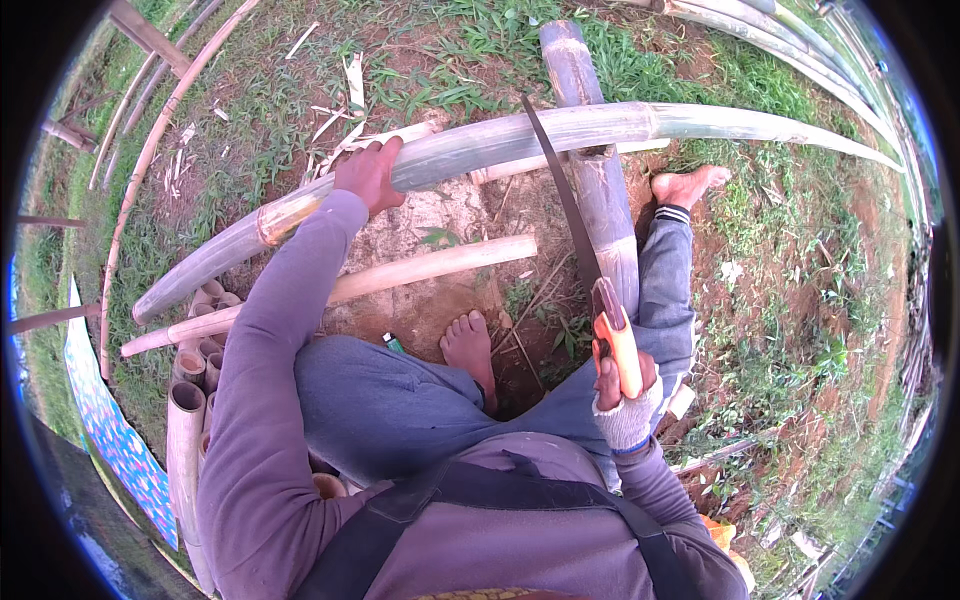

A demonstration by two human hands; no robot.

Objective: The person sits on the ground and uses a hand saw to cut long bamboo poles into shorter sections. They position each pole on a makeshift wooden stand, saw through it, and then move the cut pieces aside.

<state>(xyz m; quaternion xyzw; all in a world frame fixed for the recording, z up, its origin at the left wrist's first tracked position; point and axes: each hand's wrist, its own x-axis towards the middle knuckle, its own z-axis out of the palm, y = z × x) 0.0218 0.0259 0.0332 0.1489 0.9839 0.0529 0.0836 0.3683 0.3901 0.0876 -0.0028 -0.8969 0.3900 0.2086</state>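
A long green-grey bamboo pole (480,148) runs from the left across to the far right. My left hand (372,178) is closed around it, left of the middle. Beneath this pole lies a thicker, darker bamboo log (604,205), pointing away from me. My right hand (628,400), in a pale fingerless glove, grips the orange handle of a handsaw (570,205). The dark blade points away from me, and its tip overlaps the pole in view; whether the teeth touch it I cannot tell. A shorter split bamboo piece (435,268) lies nearer my legs.
Cut bamboo tubes (187,398) are stacked by my left side. A green lighter (393,343) lies near my bare foot (468,345). Pale bamboo shavings (355,85) litter the ground ahead. A patterned blue sheet (120,440) lies far left, and more poles (780,45) lie at the far right.
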